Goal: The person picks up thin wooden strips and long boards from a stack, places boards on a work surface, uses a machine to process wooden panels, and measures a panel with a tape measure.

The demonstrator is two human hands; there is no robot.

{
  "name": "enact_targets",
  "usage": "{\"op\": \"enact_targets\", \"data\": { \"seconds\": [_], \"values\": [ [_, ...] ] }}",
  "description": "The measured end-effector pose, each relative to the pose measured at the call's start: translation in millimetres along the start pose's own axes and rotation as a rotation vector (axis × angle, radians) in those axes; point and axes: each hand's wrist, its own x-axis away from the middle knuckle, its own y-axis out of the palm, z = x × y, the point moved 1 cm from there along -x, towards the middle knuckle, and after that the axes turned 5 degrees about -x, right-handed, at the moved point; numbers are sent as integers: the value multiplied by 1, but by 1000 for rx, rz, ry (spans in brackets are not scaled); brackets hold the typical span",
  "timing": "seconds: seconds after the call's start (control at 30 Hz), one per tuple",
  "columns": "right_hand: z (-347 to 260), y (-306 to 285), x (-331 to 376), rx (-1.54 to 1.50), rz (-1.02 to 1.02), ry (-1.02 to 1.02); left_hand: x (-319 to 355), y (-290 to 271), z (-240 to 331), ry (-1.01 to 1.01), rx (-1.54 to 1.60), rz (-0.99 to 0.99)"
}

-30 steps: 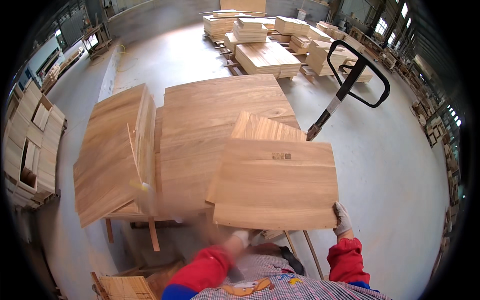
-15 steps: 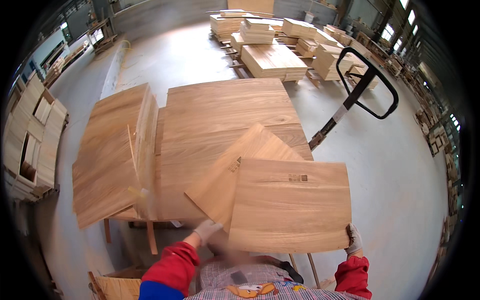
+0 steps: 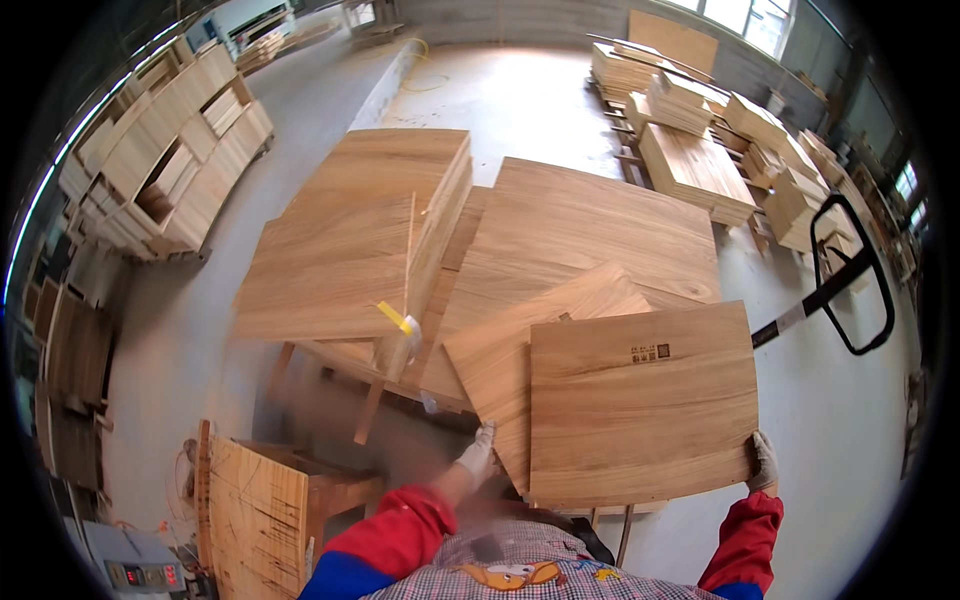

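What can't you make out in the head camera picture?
In the head view:
Lower wooden panel: right part covered by the upper wooden panel.
Stamp on the upper wooden panel: too small to read.
Right hand: some fingers hidden by that panel.
Pallet-jack handle: lower end hidden behind that panel.
Grey control box: bottom cut off by the picture's edge.

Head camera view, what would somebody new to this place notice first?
Probably the light-brown rectangular wooden panel with a dark printed mark, front and right of centre, its lower right corner held in the person's pale-gloved right grip. Next, likely the black loop-shaped handle slanting up at the far right. A small bright yellow strip also stands out at the near end of the brown wooden stack left of centre.
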Motion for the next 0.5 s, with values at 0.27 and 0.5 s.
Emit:
{"op": "enact_targets", "data": {
  "seconds": [0.27,0.5],
  "values": [
    [7,68,-140,496,2,-362,2,-13,17,41,-51,14],
    [43,294,-91,496,-207,-402,79,-125,70,342,162,301]
  ]
}}
